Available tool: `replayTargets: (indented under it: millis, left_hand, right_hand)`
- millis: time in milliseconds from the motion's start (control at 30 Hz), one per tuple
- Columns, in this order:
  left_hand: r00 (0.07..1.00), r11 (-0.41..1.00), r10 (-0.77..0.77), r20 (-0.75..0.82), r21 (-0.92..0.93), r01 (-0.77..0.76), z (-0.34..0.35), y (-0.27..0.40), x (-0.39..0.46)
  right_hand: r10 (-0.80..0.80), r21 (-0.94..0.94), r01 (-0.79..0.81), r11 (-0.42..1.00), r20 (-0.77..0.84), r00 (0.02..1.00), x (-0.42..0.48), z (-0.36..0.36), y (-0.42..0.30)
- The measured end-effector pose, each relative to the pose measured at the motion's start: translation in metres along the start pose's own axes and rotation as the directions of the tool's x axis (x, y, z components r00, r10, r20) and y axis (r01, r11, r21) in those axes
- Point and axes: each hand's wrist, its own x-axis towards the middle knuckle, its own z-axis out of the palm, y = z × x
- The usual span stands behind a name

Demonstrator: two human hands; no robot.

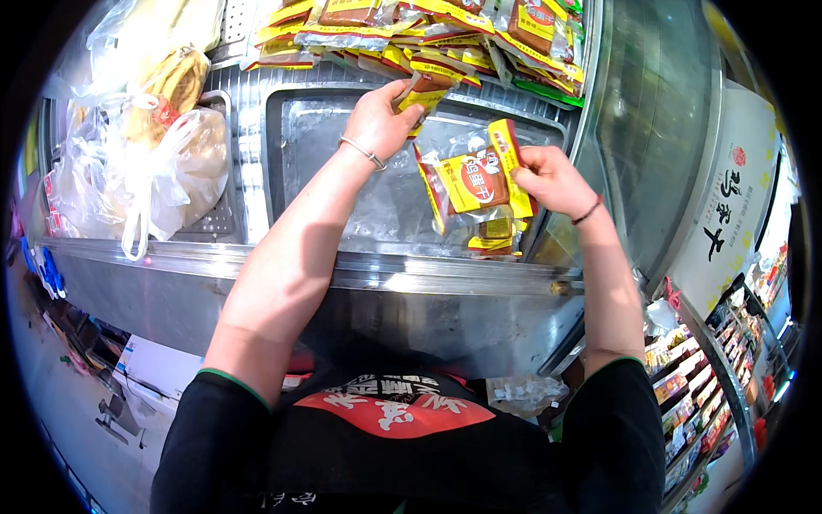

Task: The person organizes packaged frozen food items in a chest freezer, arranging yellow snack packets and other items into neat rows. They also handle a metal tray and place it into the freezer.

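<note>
My left hand [384, 122], a metal bangle at its wrist, grips a yellow and brown plastic food packet [429, 88] at the front of the packet pile [398, 26]. In my right hand [557, 180] is the edge of a larger-looking clear packet [475, 183] with a yellow label and a brown block inside. It is held over the right part of a shallow metal tray [302, 160]. Below it, another yellow-edged packet [496, 232] lies at the tray's near right corner, partly covered.
Knotted plastic bags [186, 167] with pale food stand at the left. A metal ledge [398, 271] runs along the near side. Glass panels [661, 128] and a white sign board [729, 193] rise at the right, with shelves of packaged goods [700, 392] beyond.
</note>
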Motion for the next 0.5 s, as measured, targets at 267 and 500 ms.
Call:
replayTargets:
  millis: [267, 500]
  left_hand:
    - [0.907, 0.983, -0.067, 0.416, -0.127, 0.131, -0.001, 0.022, -0.013]
    - [0.833, 0.723, -0.201, 0.516, -0.495, 0.481, -0.006, 0.034, -0.016]
  right_hand:
    - [-0.156, 0.04, 0.171, 0.984, -0.255, 0.954, 0.021, 0.001, 0.004]
    - [-0.173, 0.183, 0.267, 0.946, -0.411, 0.895, 0.047, 0.008, 0.001]
